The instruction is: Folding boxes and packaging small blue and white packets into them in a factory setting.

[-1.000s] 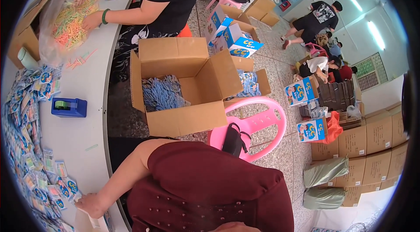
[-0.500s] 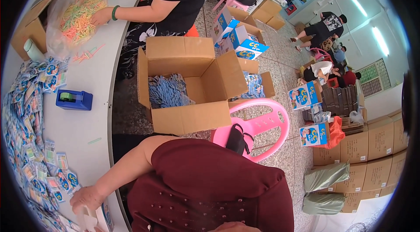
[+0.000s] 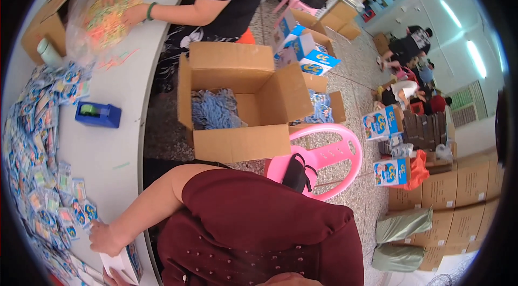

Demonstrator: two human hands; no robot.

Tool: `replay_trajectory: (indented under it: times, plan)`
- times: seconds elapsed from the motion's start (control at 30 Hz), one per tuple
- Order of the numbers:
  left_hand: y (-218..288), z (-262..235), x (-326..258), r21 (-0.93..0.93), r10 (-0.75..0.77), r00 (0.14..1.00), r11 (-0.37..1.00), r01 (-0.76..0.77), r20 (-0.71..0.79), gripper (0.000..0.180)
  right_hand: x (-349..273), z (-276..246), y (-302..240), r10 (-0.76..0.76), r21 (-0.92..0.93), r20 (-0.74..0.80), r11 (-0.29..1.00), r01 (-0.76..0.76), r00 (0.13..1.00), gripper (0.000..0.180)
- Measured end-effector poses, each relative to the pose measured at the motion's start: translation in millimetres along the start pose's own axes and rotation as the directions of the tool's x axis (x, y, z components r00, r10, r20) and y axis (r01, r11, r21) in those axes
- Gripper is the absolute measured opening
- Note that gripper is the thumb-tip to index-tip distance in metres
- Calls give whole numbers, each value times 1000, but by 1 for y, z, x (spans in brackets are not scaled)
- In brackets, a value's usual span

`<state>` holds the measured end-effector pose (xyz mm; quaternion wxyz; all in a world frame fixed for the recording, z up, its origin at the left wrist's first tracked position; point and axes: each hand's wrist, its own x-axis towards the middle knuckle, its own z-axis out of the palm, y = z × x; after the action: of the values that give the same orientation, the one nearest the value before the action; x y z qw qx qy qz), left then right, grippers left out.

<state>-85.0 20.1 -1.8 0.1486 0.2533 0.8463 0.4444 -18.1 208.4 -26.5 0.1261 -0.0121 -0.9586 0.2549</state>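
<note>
A small white box with a blue printed side (image 3: 120, 262) is at the table's near edge, low on the left. My right hand (image 3: 107, 239) reaches over the table and closes on the box's upper end, fingers bent and partly hidden. From the bottom edge comes my left hand (image 3: 115, 278), only its fingers showing, gripping the box's lower part. Beside my right hand lie small flat printed packets (image 3: 83, 211), part of a long heap (image 3: 32, 140) along the table's left side.
A blue tape dispenser (image 3: 97, 114) stands on the white table (image 3: 102, 162). Across it, a co-worker's hands (image 3: 135, 14) are in a bag of coloured sticks (image 3: 105, 22). An open carton (image 3: 243, 143) holds blue strips beside a pink chair (image 3: 345, 164). Stacked cartons (image 3: 437, 191) stand at right.
The box has turned so its white face shows more, and my left fingers have come into view on it. My right hand has shifted slightly. The whole view has moved a little.
</note>
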Motion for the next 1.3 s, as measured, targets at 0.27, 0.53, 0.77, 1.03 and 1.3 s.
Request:
replay_trajectory:
  times: [0.27, 0.53, 0.77, 1.03, 1.3]
  plan:
    - [12, 38, -8, -383, -18, 998, 924, -9, -68, 32, -34, -56, 0, -89, -167, -91, 983, 73, 992, 17]
    - [27, 26, -39, -331, -151, 979, 938, 99, -136, 25, -33, -87, -26, -222, -375, 223, 879, 294, 949, 55]
    - [29, 29, -41, -436, -191, 969, 894, 105, -158, 27, -14, -95, -25, -125, -162, 448, 962, 218, 885, 58]
    - [31, 33, -42, -501, -222, 961, 858, 112, -166, 26, -12, -88, -10, -149, 168, 389, 982, 89, 909, 33]
    - [33, 35, -46, -617, -264, 958, 775, 140, -113, 24, -14, -60, 7, -19, 703, 438, 630, -329, 899, 18]
